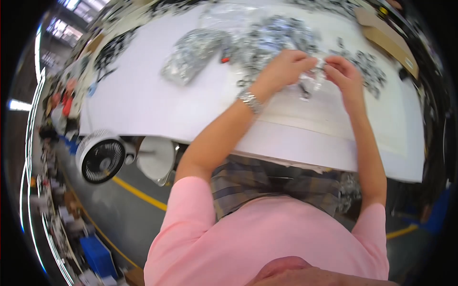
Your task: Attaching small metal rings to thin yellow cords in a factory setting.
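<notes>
Over the white tabletop, my left hand (pixel 287 69) and my right hand (pixel 345 76) face each other, with fingers and thumbs closed in a pinch. Between them is a small clear plastic bag (pixel 317 80), gripped at its upper part by both. A small dark part (pixel 304 90) shows by the bag's lower left; whether it lies inside is unclear. Just beyond my left hand spreads a heap of small clear bags with grey parts (pixel 274 35). Loose dark grey parts (pixel 369 69) are scattered to the right of my right hand.
A large filled clear bag (pixel 191 55) lies left of the heap, near a small red item (pixel 225 60). Black pieces (pixel 112 52) are bunched far left. A cardboard box (pixel 389 40) stands far right. A fan (pixel 102 157) and a white stool (pixel 156 159) stand by the near-left edge.
</notes>
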`<state>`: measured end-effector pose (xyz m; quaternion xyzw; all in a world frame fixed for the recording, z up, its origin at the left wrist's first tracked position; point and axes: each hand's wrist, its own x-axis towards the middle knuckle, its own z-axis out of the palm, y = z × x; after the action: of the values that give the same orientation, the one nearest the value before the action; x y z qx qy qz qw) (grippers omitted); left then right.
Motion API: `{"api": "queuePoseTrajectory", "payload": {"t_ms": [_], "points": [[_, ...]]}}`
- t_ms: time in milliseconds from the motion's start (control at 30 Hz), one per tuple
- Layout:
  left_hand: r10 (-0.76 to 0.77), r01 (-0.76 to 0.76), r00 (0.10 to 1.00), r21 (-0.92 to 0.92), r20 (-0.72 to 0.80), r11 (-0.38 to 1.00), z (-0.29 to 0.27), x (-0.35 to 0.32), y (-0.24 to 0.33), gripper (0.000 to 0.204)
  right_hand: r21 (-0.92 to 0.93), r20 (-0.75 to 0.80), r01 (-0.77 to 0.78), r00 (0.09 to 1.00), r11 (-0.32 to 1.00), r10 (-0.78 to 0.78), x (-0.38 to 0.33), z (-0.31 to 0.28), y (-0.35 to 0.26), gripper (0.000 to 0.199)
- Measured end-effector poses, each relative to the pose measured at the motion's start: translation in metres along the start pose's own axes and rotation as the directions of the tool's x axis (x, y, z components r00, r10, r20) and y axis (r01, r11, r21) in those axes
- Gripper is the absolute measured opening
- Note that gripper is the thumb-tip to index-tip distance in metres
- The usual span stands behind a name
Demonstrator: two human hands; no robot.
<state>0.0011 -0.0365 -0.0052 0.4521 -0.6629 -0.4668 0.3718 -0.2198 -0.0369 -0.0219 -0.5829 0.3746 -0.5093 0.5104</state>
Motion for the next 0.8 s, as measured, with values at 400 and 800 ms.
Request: {"api": "queuePoseTrajectory", "payload": {"t_ms": [400, 800], "points": [[0.108, -0.106, 0.991, 0.022, -0.081, 0.994, 0.012, -0.009, 0.005, 0.023, 0.382, 0.15, -0.313, 0.949, 0.869, 0.275, 0.0, -0.002, 0.01, 0.025], [0.022, -0.026, 1.0, -0.345, -0.014, 0.938, 0.02, -0.019, 0.006, 0.016, -0.295, -0.121, -0.003, 0.992, 0.956, -0.034, 0.004, -0.028, 0.021, 0.021]]}}
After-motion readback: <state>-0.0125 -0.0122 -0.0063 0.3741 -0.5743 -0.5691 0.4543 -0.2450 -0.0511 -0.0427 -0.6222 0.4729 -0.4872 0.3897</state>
